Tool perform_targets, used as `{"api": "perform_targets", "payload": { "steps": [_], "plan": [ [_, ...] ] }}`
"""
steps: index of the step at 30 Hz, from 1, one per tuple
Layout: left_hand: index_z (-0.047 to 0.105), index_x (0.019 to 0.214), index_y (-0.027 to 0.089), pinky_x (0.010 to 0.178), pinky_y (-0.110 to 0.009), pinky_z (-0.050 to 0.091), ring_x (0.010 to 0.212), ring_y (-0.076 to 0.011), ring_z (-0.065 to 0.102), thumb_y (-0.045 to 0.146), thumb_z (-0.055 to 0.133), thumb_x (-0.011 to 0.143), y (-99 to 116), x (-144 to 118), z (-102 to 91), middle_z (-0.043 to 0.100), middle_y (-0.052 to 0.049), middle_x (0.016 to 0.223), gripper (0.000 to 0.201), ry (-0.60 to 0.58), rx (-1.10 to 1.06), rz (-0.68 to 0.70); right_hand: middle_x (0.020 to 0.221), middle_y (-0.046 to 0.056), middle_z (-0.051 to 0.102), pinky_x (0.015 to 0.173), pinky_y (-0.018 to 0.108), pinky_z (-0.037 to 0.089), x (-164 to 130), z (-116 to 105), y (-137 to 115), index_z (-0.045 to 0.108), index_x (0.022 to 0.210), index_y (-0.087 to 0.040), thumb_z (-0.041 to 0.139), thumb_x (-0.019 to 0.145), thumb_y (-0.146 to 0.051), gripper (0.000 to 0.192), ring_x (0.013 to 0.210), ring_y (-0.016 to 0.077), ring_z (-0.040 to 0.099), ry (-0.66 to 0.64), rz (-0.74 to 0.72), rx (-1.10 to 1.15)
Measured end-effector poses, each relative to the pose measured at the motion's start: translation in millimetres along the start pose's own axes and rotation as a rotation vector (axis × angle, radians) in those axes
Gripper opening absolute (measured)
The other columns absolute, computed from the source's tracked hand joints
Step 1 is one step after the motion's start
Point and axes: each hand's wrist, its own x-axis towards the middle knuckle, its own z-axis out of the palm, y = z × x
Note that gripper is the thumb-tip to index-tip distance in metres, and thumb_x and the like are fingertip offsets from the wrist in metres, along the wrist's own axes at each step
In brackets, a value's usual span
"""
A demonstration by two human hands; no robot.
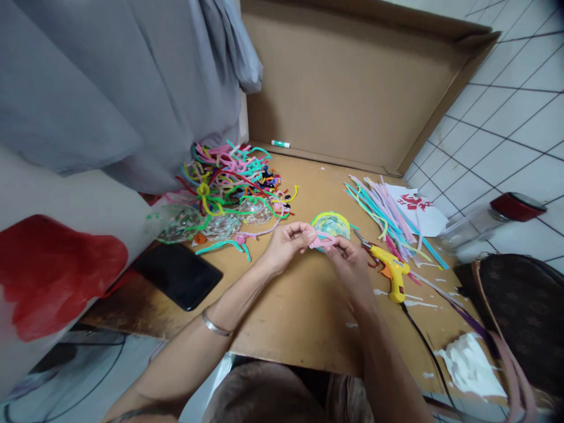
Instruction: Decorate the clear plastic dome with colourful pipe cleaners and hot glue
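Between my two hands is a pink pipe cleaner (pixel 325 239) bent into a narrow loop. My left hand (pixel 291 244) pinches its left end, and my right hand (pixel 348 255) grips the right end with thumb and fingers. Just behind them on the table lies a round, clear, patterned piece (pixel 332 225) edged with a yellow pipe cleaner; the hands partly cover it. To the right of my right hand rests a yellow hot glue gun (pixel 392 271), with scissors (pixel 363 239) beside its nozzle.
Piled at the left back are many coloured pipe cleaners (pixel 233 170), with clear round pieces (pixel 222 224) in front. A black phone (pixel 178 275) lies nearer. Straight pipe cleaners (pixel 383 205), a glass bottle (pixel 476 226), a brown bag (pixel 515 311) and crumpled tissue (pixel 471 364) occupy the right.
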Motion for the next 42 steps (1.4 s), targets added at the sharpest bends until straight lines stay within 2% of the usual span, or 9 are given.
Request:
{"api": "perform_targets", "payload": {
  "steps": [4,9,14,17,19,27,32,36,42],
  "plan": [
    [0.063,0.065,0.013,0.05,-0.021,0.031,0.05,-0.0055,0.042,0.052,0.082,0.06,0.7,0.5,-1.2,0.058,0.001,0.058,0.044,0.0,0.033,0.014,0.07,0.0,0.064,0.057,0.025,0.04,-1.8,2.4,-2.8,0.069,0.078,-0.019,0.065,0.073,-0.039,0.021,0.061,0.0137,0.052,0.02,0.027,-0.039],
    [0.066,0.068,0.013,0.051,-0.021,0.034,0.055,-0.0077,0.047,0.051,0.082,0.06,0.8,-0.9,0.5,0.06,0.0,0.06,0.042,0.015,0.03,0.021,0.075,0.002,0.068,0.064,0.027,0.044,-2.3,7.8,-4.2,0.07,0.077,-0.018,0.071,0.069,-0.042,0.025,0.067,0.015,0.056,0.021,0.064,0.045],
    [0.065,0.065,0.013,0.049,-0.021,0.03,0.051,-0.0061,0.042,0.053,0.077,0.067,-0.1,-1.3,3.8,0.055,0.001,0.057,0.042,0.041,-0.042,0.013,0.065,-0.001,0.062,0.06,0.027,0.041,-0.6,8.4,0.2,0.065,0.068,-0.018,0.073,0.066,-0.043,0.027,0.059,0.0126,0.051,0.088,0.114,0.096],
    [0.068,0.074,0.013,0.047,-0.021,0.03,0.052,-0.0071,0.043,0.059,0.07,0.072,-0.4,-0.6,3.8,0.054,0.001,0.059,0.046,0.033,-0.107,-0.009,0.064,-0.001,0.06,0.059,0.027,0.041,-0.6,6.6,1.8,0.064,0.066,-0.018,0.073,0.066,-0.043,0.027,0.058,0.0125,0.05,0.124,0.121,0.092],
    [0.068,0.079,0.013,0.048,-0.021,0.032,0.054,-0.008,0.046,0.06,0.069,0.072,-0.3,-1.1,3.7,0.056,0.0,0.062,0.047,0.02,-0.082,0.001,0.064,-0.001,0.06,0.059,0.027,0.041,-1.0,6.1,2.3,0.063,0.066,-0.019,0.072,0.067,-0.044,0.027,0.058,0.0129,0.051,0.125,0.123,0.083],
    [0.061,0.067,0.014,0.065,-0.024,0.04,0.062,-0.0106,0.05,0.055,0.072,0.073,-4.0,-7.3,8.7,0.058,0.0,0.062,0.043,-0.006,0.09,0.114,0.058,-0.002,0.057,0.053,0.026,0.04,-3.3,12.8,-0.5,0.061,0.062,-0.02,0.073,0.063,-0.043,0.026,0.056,0.0129,0.049,0.155,0.119,0.017],
    [0.058,0.068,0.015,0.059,-0.021,0.035,0.059,-0.0081,0.043,0.058,0.074,0.069,-8.2,-8.5,15.8,0.052,0.003,0.061,0.046,0.01,-0.032,0.031,0.059,-0.002,0.059,0.056,0.027,0.043,-3.9,13.8,0.2,0.062,0.062,-0.02,0.071,0.067,-0.043,0.025,0.057,0.0129,0.05,0.186,0.076,0.016],
    [0.067,0.078,0.013,0.057,-0.021,0.035,0.061,-0.0082,0.047,0.053,0.081,0.062,-8.6,-8.3,17.0,0.06,0.0,0.068,0.045,-0.025,-0.112,-0.049,0.065,-0.001,0.064,0.063,0.029,0.047,-3.4,11.3,0.2,0.065,0.068,-0.02,0.071,0.07,-0.042,0.022,0.063,0.0152,0.057,0.195,0.088,0.069],
    [0.071,0.072,0.011,0.054,-0.022,0.033,0.055,-0.0064,0.042,0.045,0.084,0.06,-7.2,-5.9,13.8,0.059,0.001,0.06,0.038,0.071,-0.121,-0.041,0.068,0.001,0.069,0.065,0.031,0.05,-1.7,4.9,-4.3,0.071,0.071,-0.02,0.072,0.069,-0.045,0.025,0.066,0.0182,0.062,0.102,0.103,0.089]
  ]
}}
